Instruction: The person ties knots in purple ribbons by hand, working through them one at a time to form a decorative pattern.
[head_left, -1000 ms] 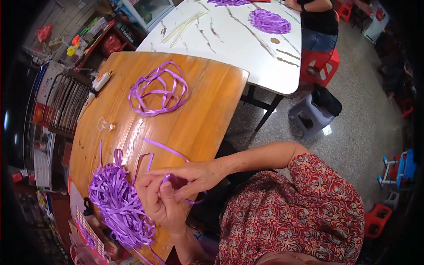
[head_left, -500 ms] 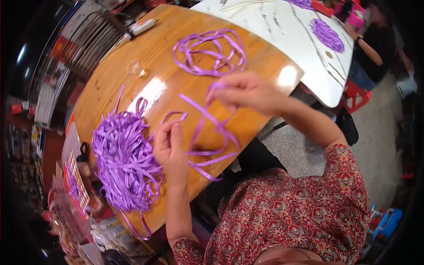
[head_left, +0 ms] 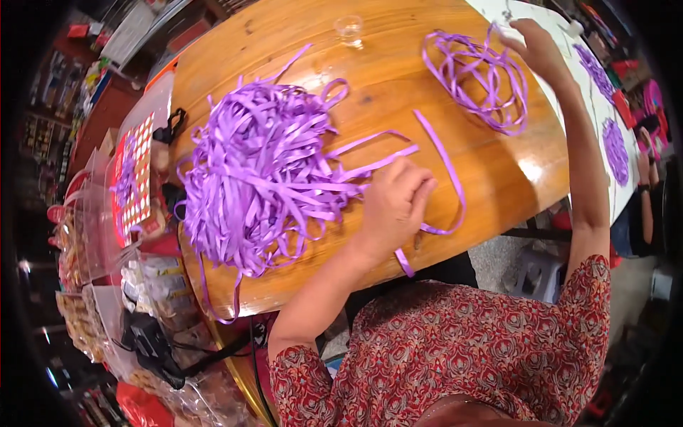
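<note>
My left hand (head_left: 400,199) is closed, its fingers gripping a purple ribbon (head_left: 378,165). The strand passes from a large tangled heap of purple ribbon (head_left: 260,174) on my left, and a loose tail hangs below the hand. To the right of this hand, another length of ribbon (head_left: 449,167) curves over the wooden table (head_left: 377,85). My right hand (head_left: 541,51) reaches out at the far right, just beyond a loosely looped coil of purple ribbon (head_left: 478,84). Its thumb and fingers are apart, with no ribbon visible between them.
A small clear cup (head_left: 349,30) stands toward the far side. Plastic bags and packages (head_left: 153,285) crowd the left edge. A white marbled table (head_left: 620,121) adjoins on the right, bearing more ribbon bundles (head_left: 615,153). Another person's arm (head_left: 645,192) shows beyond it.
The view has swung left. My right hand has moved away from my left, out past the looped coil, and its fingers have parted. My left hand still grips ribbon beside the heap.
</note>
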Motion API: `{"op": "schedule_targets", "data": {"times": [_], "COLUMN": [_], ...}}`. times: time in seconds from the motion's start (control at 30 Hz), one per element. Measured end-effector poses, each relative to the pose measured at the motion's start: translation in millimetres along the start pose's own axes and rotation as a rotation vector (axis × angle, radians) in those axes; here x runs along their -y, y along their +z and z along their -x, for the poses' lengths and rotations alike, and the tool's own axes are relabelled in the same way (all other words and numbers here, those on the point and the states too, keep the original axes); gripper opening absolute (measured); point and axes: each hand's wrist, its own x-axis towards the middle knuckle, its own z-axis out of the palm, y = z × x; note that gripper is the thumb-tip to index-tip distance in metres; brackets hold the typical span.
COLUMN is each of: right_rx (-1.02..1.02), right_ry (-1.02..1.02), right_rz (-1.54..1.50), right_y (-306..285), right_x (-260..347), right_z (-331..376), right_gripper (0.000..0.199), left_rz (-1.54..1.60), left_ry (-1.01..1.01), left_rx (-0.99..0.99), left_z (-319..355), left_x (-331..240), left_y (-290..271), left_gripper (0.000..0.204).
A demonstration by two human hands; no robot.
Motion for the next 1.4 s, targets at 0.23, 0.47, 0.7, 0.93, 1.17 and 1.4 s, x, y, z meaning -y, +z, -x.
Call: {"op": "schedule_targets", "data": {"times": [0.23,0.47,0.7,0.93,1.17,1.4], "right_rx": [0.111,0.157,0.144,0.190,0.272,-0.197], "right_ry": [-0.209,-0.563,-0.585,-0.505,-0.272,-0.185], "right_rz": [-0.644,-1.010,-0.699,-0.954,-1.724,-2.114], "right_y": [8,-23,-22,-15,-83,-170], "right_x": [155,297,393,380,351,280], "right_z": [15,14,-8,-12,-24,4], "right_gripper": [0.023,0.025,0.024,0.016,0.013,0.026], "left_rz": [-0.200,-0.177,0.038,0.172,-0.071,-0.199], "left_ry": [0.180,0.267,0.119,-0.058,0.234,0.417], "left_rx": [0.099,0.147,0.244,0.428,0.171,-0.149], "left_z": [9,12,22,7,14,10], "left_x": [0,8,6,-13,4,-30], "left_y": [6,19,16,-1,10,-32], "left_gripper": [0.008,0.008,0.013,0.013,0.013,0.012]}}
